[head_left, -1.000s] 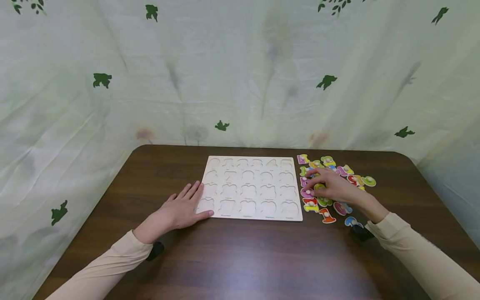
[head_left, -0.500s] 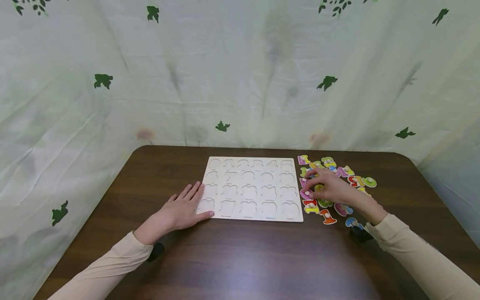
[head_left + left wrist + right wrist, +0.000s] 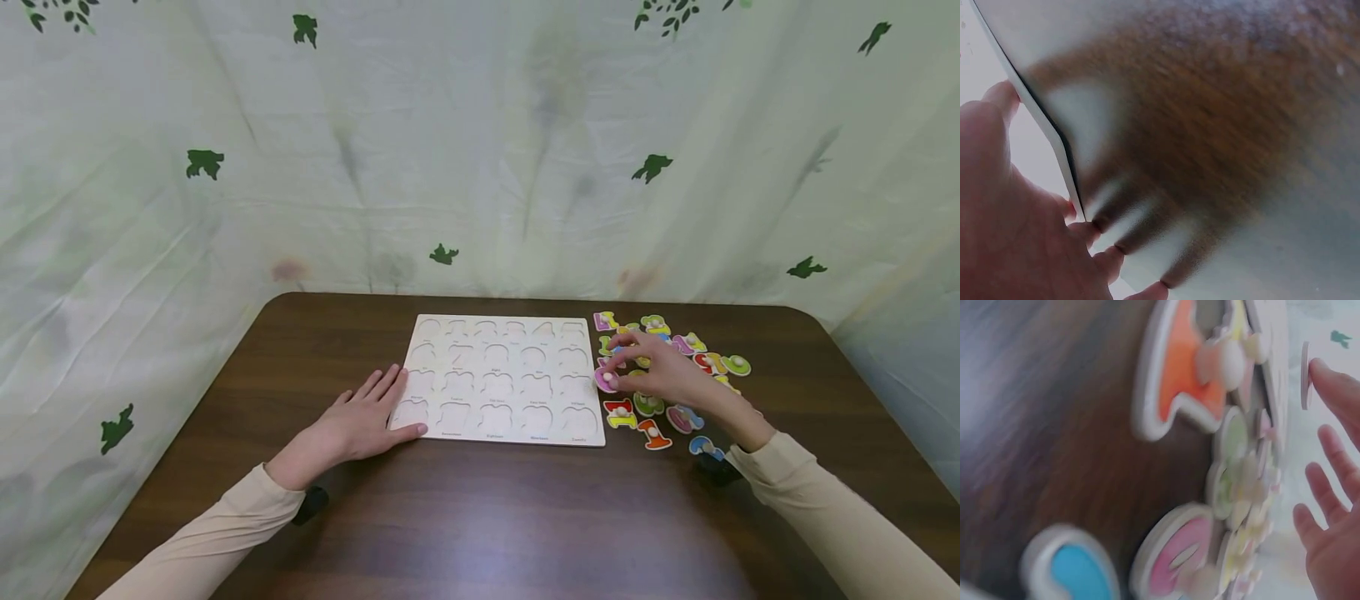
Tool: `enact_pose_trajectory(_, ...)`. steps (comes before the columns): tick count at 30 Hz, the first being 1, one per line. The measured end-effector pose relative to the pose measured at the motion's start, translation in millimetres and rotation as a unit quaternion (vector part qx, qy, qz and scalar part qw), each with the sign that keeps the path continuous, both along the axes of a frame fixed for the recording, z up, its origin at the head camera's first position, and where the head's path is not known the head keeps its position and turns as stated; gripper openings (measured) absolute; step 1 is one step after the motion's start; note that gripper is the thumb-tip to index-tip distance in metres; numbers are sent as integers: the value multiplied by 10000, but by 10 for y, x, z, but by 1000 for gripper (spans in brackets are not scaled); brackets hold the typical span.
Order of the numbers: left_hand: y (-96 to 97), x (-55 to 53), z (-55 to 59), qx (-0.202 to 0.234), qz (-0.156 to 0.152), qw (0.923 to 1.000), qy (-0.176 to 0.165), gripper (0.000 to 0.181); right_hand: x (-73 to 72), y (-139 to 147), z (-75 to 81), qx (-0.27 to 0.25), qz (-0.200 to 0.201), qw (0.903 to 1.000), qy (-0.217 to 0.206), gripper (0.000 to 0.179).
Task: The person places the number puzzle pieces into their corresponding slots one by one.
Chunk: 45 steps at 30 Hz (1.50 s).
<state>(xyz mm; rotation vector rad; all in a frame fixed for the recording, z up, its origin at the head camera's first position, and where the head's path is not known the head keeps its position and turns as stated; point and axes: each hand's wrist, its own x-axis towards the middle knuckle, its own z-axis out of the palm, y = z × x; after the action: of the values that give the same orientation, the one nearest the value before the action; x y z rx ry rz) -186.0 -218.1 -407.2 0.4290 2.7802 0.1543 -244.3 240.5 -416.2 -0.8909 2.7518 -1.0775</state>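
The right hand [image 3: 660,371] now pinches the pink number piece [image 3: 606,381] and has lifted it from the pile toward the puzzle board [image 3: 502,379] — placing looks imminent. The left hand [image 3: 360,421] stays spread flat, steadying the board's corner on the counter [image 3: 480,517].

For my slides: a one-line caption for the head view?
Left hand rests on pale wooden puzzle board; right hand pinches pink number piece.
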Motion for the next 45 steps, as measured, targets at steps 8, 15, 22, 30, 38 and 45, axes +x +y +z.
enact_pose_trajectory(8, -26, 15, -8, 18, 31, 10000, 35, 101, -83, -222, 60, -266, -92, 9993, -240, 15)
enact_pose_trajectory(15, -19, 3, -14, 72, 44, 10000, 19, 102, -166, -449, 136, -288, -129, 9989, -334, 14)
enact_pose_trajectory(22, -50, -43, -96, 29, 99, 9999, 16, 105, -277, -687, 177, -265, -419, 9972, -561, 16)
enact_pose_trajectory(30, -93, -94, -199, 90, 114, 9998, 102, 109, -477, -955, 150, -520, -316, 9972, -433, 21)
enact_pose_trajectory(38, -76, -42, -104, 195, 48, 9998, 30, 109, -664, -1337, 161, -993, -437, 9904, -852, 20)
enact_pose_trajectory(45, -51, -16, -67, -4, 93, 10000, 26, 106, -784, -1721, 138, -1084, -371, 9903, -789, 20)
